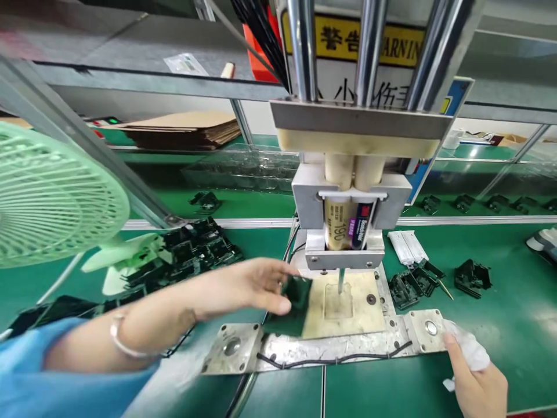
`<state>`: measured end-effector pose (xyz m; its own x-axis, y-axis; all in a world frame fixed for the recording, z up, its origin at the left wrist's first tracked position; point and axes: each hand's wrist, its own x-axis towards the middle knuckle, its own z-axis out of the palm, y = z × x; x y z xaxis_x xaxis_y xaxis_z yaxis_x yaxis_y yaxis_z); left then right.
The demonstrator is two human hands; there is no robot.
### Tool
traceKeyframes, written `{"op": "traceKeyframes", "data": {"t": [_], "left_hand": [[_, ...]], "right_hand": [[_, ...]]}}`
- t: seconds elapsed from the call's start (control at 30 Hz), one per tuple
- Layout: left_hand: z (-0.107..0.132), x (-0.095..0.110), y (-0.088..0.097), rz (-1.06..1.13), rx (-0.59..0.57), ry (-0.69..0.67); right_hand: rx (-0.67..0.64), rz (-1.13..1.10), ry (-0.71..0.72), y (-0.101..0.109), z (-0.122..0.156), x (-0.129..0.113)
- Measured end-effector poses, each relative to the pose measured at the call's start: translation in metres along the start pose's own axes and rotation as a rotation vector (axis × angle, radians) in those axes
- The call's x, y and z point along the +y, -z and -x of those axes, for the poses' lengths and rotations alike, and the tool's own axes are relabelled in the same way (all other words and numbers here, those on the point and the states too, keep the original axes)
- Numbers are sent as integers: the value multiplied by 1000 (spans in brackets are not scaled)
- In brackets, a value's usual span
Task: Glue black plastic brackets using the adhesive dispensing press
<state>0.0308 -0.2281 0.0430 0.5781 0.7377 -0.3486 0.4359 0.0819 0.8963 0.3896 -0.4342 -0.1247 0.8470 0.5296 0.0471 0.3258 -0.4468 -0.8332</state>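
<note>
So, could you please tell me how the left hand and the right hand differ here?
The left hand holds a black part at the beige plate; the right hand holds a white cloth beside the round button. The left hand is stretched out flat; the right hand is curled. Both are near the metal base.

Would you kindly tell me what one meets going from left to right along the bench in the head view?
Green fan, pile of black parts, left hand holding a black part, beige plate, small cluster of black parts, right hand holding a white cloth.
</note>
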Motion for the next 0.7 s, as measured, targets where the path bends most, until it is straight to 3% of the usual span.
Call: {"op": "traceKeyframes", "data": {"t": [0.07, 0.13, 0.23, 0.33, 0.43, 0.5, 0.6, 0.7], "left_hand": [[0, -7, -26, 170, -167, 127], [-7, -14, -49, 263, -148, 174], [-26, -24, -69, 268, -105, 78], [-44, -32, -76, 126, -33, -74], [-46, -36, -78, -4, 53, -125], [-38, -37, -75, -209, 118, -182], [-13, -44, -57, -538, 223, -204], [16, -61, -31, -566, 390, -190]], "right_hand": [[-32, -26, -34, 0, -5, 3], [-69, -37, -48, 0, -8, 4], [-73, -58, -44, -1, -8, 3], [-63, -90, -63, -3, -4, 0], [-53, -118, -59, -5, -1, 1], [-50, -134, -55, -5, -2, -1], [-53, -149, -73, -4, -5, -11], [-73, -254, -70, -10, -7, -29]]}}
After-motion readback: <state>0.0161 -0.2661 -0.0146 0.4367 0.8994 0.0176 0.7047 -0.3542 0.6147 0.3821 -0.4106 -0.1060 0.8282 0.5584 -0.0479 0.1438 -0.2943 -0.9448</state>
